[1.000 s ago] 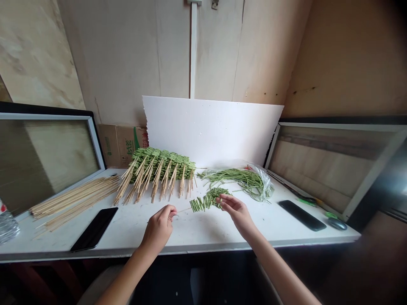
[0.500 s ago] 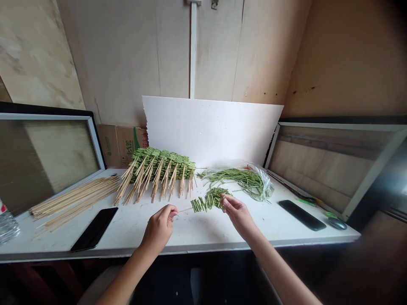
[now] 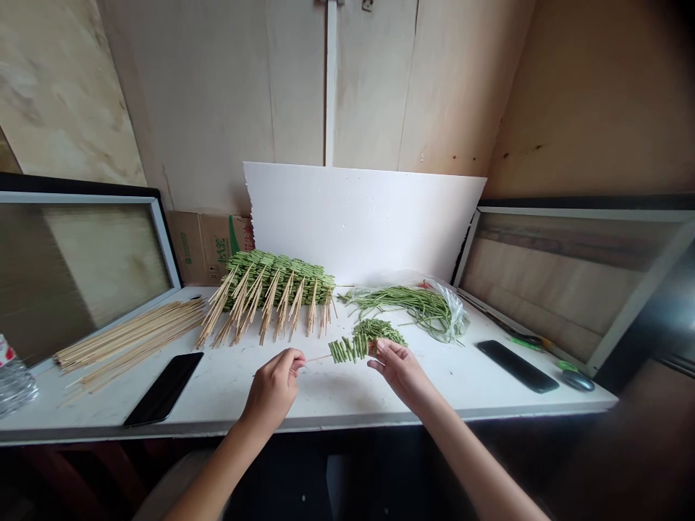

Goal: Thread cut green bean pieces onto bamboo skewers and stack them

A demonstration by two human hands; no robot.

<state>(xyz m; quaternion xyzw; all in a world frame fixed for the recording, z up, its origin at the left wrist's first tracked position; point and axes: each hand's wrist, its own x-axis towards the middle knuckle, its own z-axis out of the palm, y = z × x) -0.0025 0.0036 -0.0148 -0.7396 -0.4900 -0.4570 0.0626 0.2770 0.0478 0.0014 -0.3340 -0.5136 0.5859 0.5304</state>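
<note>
My left hand (image 3: 278, 380) pinches the bare end of a thin wooden skewer (image 3: 318, 358) above the table. A row of short cut long bean pieces (image 3: 347, 350) is threaded crosswise along the skewer. At the row's right end is my right hand (image 3: 399, 367), thumb and forefinger closed on a bean piece at the skewer's tip; the fingers mostly hide it. Just behind lies a small heap of loose cut beans (image 3: 383, 330). Farther back on the left, filled bean skewers (image 3: 279, 278) are stacked with their bare ends fanned toward me.
Bare skewers (image 3: 130, 336) and a black phone (image 3: 163, 389) lie at left, near a plastic bottle (image 3: 16, 380). Uncut long beans (image 3: 405, 304) spill from a clear bag (image 3: 456, 318). Another phone (image 3: 517, 366) and a mouse (image 3: 578, 380) are at right. A white board (image 3: 363, 224) stands behind.
My right hand has come away from the heap of cut beans, slightly left and toward me, to the right end of the threaded row. My left hand has hardly moved.
</note>
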